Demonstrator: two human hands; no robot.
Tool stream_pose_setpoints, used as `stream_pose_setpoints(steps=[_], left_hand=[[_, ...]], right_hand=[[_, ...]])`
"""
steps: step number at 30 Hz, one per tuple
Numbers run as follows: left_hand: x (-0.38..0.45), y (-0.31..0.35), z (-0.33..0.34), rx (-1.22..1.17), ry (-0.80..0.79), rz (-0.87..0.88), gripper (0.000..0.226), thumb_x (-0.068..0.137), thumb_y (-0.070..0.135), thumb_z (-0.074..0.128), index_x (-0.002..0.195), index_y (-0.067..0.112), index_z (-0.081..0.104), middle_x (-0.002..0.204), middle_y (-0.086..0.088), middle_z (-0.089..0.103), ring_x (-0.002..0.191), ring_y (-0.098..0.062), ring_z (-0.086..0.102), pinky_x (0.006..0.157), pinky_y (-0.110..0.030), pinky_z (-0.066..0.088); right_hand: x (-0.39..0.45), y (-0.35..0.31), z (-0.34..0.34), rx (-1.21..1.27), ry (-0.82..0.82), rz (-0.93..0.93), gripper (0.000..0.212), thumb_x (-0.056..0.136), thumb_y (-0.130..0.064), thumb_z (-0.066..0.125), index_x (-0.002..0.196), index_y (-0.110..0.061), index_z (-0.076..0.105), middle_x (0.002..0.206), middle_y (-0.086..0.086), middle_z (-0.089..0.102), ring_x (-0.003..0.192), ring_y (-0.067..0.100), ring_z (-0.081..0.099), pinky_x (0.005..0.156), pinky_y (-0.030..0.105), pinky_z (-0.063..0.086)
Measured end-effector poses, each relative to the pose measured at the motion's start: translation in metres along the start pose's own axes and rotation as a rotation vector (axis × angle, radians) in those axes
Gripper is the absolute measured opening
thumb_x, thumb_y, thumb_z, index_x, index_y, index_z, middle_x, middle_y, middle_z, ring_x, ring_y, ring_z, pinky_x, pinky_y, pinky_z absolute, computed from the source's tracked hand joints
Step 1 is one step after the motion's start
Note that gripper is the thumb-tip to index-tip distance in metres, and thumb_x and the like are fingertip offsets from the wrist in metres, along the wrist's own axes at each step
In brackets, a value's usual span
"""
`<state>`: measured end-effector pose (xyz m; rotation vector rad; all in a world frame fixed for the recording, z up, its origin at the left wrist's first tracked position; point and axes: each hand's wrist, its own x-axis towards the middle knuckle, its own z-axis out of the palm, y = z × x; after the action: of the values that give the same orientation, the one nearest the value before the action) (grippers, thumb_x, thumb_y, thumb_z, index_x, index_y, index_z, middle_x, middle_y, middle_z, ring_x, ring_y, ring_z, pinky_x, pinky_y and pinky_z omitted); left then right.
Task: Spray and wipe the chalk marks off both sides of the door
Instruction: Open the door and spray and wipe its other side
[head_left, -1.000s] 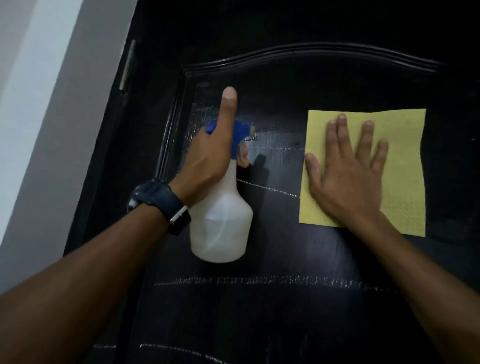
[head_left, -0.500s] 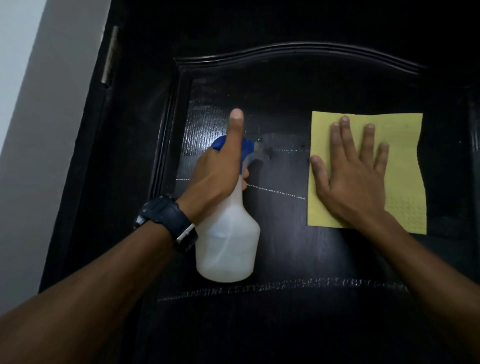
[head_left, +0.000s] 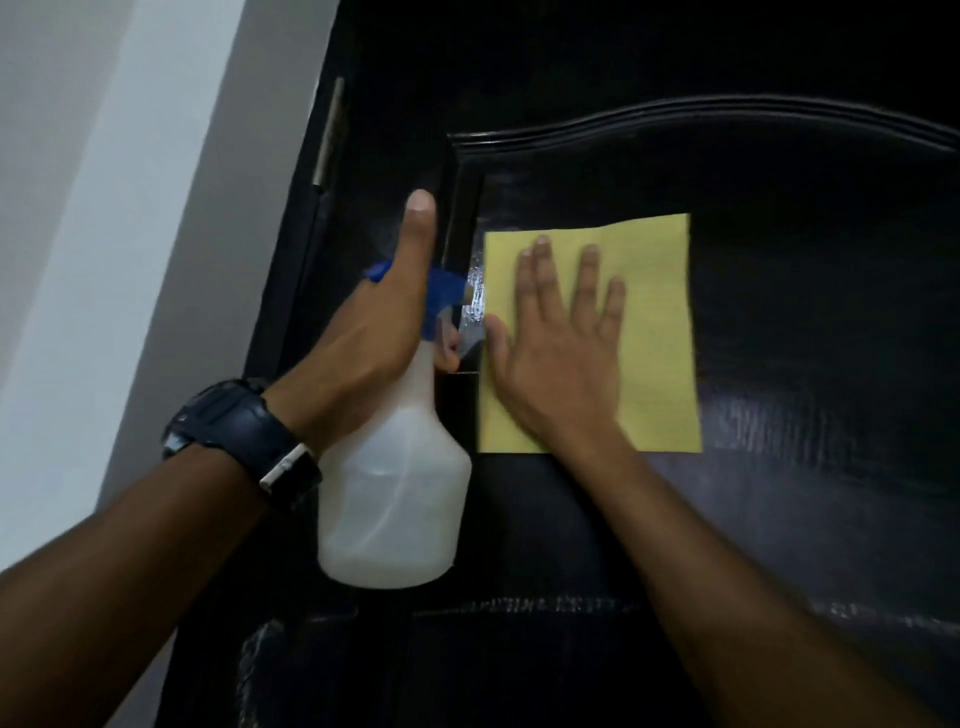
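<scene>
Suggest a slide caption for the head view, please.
Right hand presses a yellow cloth flat on the black door; left hand holds the spray bottle.

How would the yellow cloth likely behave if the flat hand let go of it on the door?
The yellow cloth looks thin and lies flat under the right hand, so it is probably floppy and light. The door panel looks glossy and wet beside it, so the cloth may cling briefly or slide down.
</scene>
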<state>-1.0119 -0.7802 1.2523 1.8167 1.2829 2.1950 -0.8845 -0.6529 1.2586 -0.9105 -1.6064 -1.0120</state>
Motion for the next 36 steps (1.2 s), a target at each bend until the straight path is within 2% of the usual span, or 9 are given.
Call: stream_pose_setpoints(steps=[5,9,14,18,20,27,30,33,36], left_hand=[[0.010,-0.010,-0.040,-0.001,0.025,0.030,0.095,0.062,0.104,0.026,0.088,0.029,0.077,0.093,-0.008,0.076,0.095,-0.029,0.072,0.102,-0.058,0.047],[0.010,-0.015,-0.058,-0.004,0.035,0.054,0.079,0.077,0.095,0.024,0.082,0.037,0.077,0.087,-0.004,0.075,0.088,-0.024,0.072,0.099,-0.052,0.050],[0.011,-0.020,-0.067,-0.070,-0.042,0.035,0.109,0.076,0.097,0.026,0.090,-0.001,0.070,0.075,-0.027,0.066,0.070,-0.043,0.067,0.085,-0.060,0.055],[0.013,-0.020,-0.071,-0.120,-0.090,0.035,0.087,0.085,0.088,0.023,0.076,0.023,0.080,0.065,-0.012,0.070,0.059,-0.026,0.067,0.074,-0.046,0.055],[0.017,-0.019,-0.073,-0.120,-0.110,0.039,0.087,0.086,0.086,0.022,0.074,0.021,0.079,0.061,-0.009,0.067,0.057,-0.024,0.066,0.071,-0.042,0.050],[0.056,-0.023,-0.084,-0.116,-0.076,0.077,0.116,0.053,0.109,0.027,0.091,0.011,0.077,0.075,-0.020,0.066,0.079,-0.038,0.069,0.089,-0.058,0.048],[0.065,-0.026,-0.090,-0.084,-0.085,0.080,0.119,0.053,0.109,0.026,0.098,0.011,0.076,0.087,-0.024,0.067,0.089,-0.043,0.068,0.097,-0.067,0.046],[0.062,-0.033,-0.092,-0.056,-0.094,0.093,0.119,0.062,0.104,0.024,0.096,0.001,0.073,0.071,-0.014,0.067,0.074,-0.030,0.069,0.082,-0.049,0.049],[0.054,-0.039,-0.086,-0.081,-0.064,0.100,0.090,0.086,0.088,0.022,0.068,0.019,0.077,0.058,-0.009,0.066,0.057,-0.025,0.068,0.066,-0.037,0.047]], right_hand=[[0.011,-0.087,0.022,-0.016,-0.023,-0.051,0.072,0.104,-0.054,0.014,0.161,-0.013,0.001,0.169,0.007,-0.005,0.152,0.040,-0.014,0.120,0.060,-0.001],[0.008,-0.091,0.023,0.013,-0.001,-0.007,0.073,0.104,-0.056,0.019,0.161,-0.011,0.012,0.169,0.008,0.003,0.155,0.034,-0.005,0.122,0.056,0.001],[-0.059,-0.098,0.025,0.063,-0.035,0.045,0.072,0.103,-0.055,0.024,0.160,-0.013,0.018,0.169,0.007,0.001,0.155,0.032,-0.007,0.123,0.055,0.002],[-0.133,-0.091,0.024,0.034,-0.091,-0.026,0.066,0.103,-0.053,0.033,0.159,-0.018,0.028,0.169,0.002,0.008,0.156,0.030,0.002,0.122,0.056,0.015],[-0.118,-0.080,0.023,0.014,-0.071,-0.053,0.064,0.102,-0.051,0.036,0.158,-0.021,0.029,0.168,0.000,0.013,0.156,0.029,0.005,0.120,0.058,0.018],[0.128,-0.043,-0.005,-0.028,-0.021,0.015,0.067,0.102,-0.052,0.021,0.161,-0.023,0.011,0.170,-0.003,0.001,0.155,0.029,-0.005,0.121,0.062,-0.002],[0.175,-0.038,-0.008,-0.009,0.013,0.081,0.068,0.102,-0.053,0.018,0.162,-0.022,0.004,0.169,-0.001,-0.004,0.155,0.031,-0.008,0.121,0.059,-0.003],[0.163,-0.042,-0.003,-0.016,0.037,0.081,0.069,0.102,-0.053,0.018,0.162,-0.020,0.004,0.170,0.001,-0.002,0.155,0.032,-0.008,0.122,0.058,-0.002],[0.105,-0.053,0.007,-0.021,0.067,0.096,0.070,0.100,-0.054,0.022,0.161,-0.021,0.013,0.169,0.001,0.005,0.155,0.035,-0.003,0.121,0.061,0.001]])
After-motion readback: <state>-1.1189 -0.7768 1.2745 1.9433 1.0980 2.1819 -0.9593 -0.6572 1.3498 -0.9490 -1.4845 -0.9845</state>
